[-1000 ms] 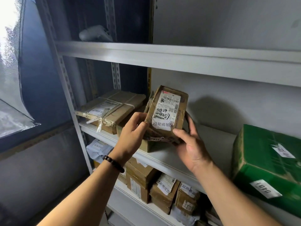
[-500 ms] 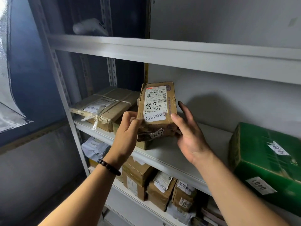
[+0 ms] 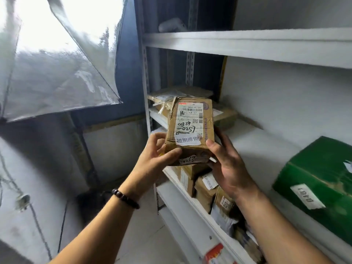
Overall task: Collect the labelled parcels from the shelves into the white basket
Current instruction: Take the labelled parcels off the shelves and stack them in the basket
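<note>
**Both hands clamped on one brown parcel, held off the shelf**

Far to the left of the hands, a translucent plastic sheet [image 3: 57, 69] hangs against bright light. A dark bead bracelet [image 3: 125, 198] circles the left wrist.

The left hand [image 3: 154, 157] grips the brown parcel [image 3: 190, 128] at its near left corner, with the thumb laid across the near end and the fingers curled up the left side. The parcel sits between the two hands, tilted so that its top face looks at the camera. It is in the air, just in front of the middle shelf [image 3: 257, 149] and not touching it. Its white shipping label carries barcodes and the handwritten figures "0257". A white sticker with printed characters sits low on the same face, and more handwriting shows on the near end.

The right hand [image 3: 228, 166] holds the near right corner, its thumb pressed on the top face beside the sticker and its fingers wrapped underneath.

Beyond the hands, a tied parcel [image 3: 163, 100] lies on the middle shelf. Below the right hand, several labelled cardboard packets [image 3: 204, 189] stand in a row on the lower shelf. Well to the right of the right hand, a green box [image 3: 320, 187] with white labels rests on the middle shelf.
</note>
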